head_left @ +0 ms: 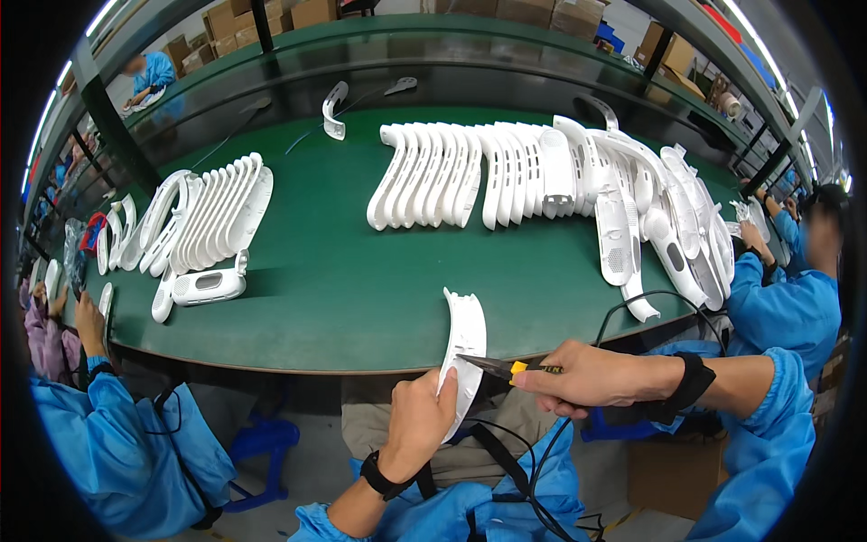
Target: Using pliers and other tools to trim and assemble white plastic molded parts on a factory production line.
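Observation:
A curved white plastic shell [467, 327] is held upright at the near edge of the green table, its inner side facing me. My left hand [421, 417] grips its lower end, the thumb pressed along its face. Closed around yellow-and-black long-nose pliers [492, 365] is my right hand [591, 375]. The dark tips of the pliers touch the inside of the shell near its middle. What the tips hold there, if anything, is too small to make out. Black bands with cords circle both my wrists.
Rows of white shells [424, 176] stand on the green table [316, 307], with a loose heap [673, 217] at right and another group [221, 212] at left. A single shell [335, 110] lies farther back. Blue-sleeved people [781, 280] sit on both sides. A black cord [650, 294] crosses the table's edge.

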Demonstrator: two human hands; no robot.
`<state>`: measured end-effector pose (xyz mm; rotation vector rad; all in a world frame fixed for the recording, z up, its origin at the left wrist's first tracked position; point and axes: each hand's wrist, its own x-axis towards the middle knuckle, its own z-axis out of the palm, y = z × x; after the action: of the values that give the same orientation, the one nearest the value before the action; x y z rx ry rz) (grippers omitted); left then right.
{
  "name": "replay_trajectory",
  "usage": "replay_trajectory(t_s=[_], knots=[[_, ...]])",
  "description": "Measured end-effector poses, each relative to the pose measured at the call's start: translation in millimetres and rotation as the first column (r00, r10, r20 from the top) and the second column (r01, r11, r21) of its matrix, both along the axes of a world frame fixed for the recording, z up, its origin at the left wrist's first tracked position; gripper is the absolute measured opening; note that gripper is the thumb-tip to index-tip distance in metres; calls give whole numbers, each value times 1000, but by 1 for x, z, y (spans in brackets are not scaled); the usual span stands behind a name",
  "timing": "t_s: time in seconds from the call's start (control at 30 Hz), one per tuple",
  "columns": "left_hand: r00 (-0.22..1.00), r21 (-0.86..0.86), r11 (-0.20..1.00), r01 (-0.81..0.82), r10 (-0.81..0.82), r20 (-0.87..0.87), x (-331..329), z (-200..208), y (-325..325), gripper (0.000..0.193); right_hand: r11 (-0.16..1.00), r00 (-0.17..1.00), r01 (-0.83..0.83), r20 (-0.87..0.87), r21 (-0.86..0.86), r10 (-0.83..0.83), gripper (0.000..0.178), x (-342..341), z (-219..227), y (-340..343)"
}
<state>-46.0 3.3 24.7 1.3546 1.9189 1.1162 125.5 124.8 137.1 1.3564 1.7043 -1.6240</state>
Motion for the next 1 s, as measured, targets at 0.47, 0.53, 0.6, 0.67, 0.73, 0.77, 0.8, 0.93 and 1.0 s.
replay_trajectory(t_s=[0.47,0.53,0.6,0.67,0.73,0.77,0.8,0.93,1.0], knots=[[947,-4,999,-47,46,318,18,-22,1,35,813,477,546,-872,201,-105,27,-7,-43,-50],[950,9,999,-52,47,307,18,-29,2,35,752,305,657,-932,58,-195,20,-30,-53,-49],[953,17,998,-68,60,297,19,-31,2,34,723,162,690,-972,-10,-168,21,-43,-64,-44],[961,11,997,-78,73,267,21,-29,2,35,648,25,761,-996,-34,-82,35,-59,-62,-44],[960,14,997,-70,64,272,22,-27,1,35,652,34,758,-999,30,7,36,-62,-63,-45],[960,15,998,-59,53,274,23,-25,1,35,648,41,757,-995,91,93,37,-63,-63,-46],[959,10,998,-63,58,279,23,-27,1,35,635,99,760,-990,140,101,38,-68,-63,-45],[943,47,997,-68,49,330,23,-27,2,34,658,144,736,-986,161,80,37,-70,-74,-54],[944,81,995,-66,37,327,23,-28,1,33,665,158,724,-983,183,98,37,-74,-76,-54]])
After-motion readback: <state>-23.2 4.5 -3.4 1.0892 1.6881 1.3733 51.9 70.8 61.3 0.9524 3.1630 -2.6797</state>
